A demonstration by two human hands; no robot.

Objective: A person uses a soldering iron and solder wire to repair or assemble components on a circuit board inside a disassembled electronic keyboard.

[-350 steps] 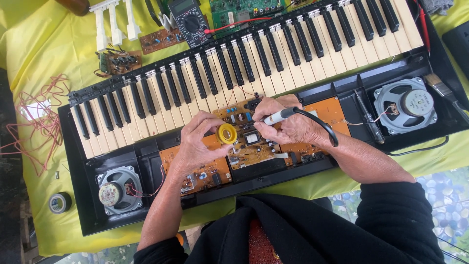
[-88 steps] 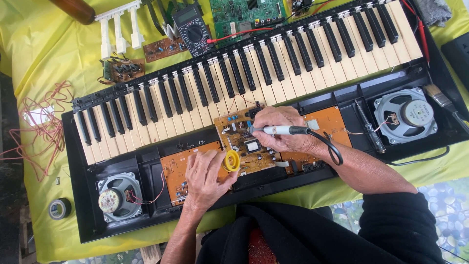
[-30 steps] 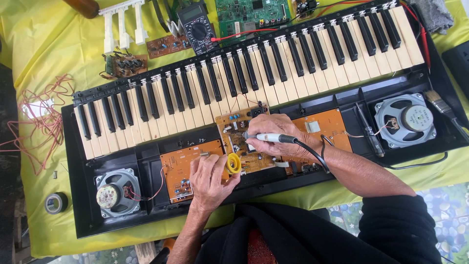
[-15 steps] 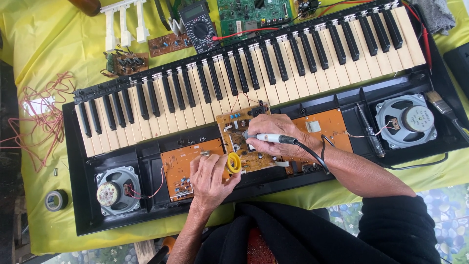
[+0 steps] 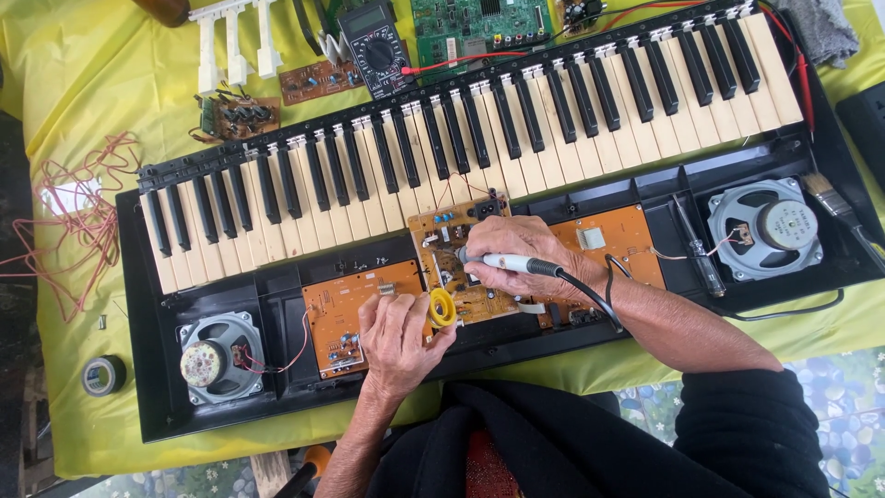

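— Soldering iron with white handle and black cord [image 5: 505, 263]: where?
— Clamped in right hand [image 5: 521, 263], fingers wrapped round the handle, tip down on tan printed circuit board [image 5: 461, 277] in the middle of the opened black electronic keyboard [image 5: 461, 175].
— And left hand [image 5: 396, 337]?
— Closed on small yellow spool of solder wire [image 5: 442, 307], pinched between thumb and fingers, just beside the iron tip, over the seam between that board and orange circuit board [image 5: 346, 314].
— Around that?
— Round grey speaker [image 5: 219, 357] at the left end of the case, second grey speaker [image 5: 765, 228] at the right end. Black multimeter [image 5: 373, 46] and green circuit board [image 5: 479, 20] beyond the keys, on yellow cloth [image 5: 83, 83]. Tangle of red wire [image 5: 78, 217] far left, roll of dark tape [image 5: 103, 375] near it.
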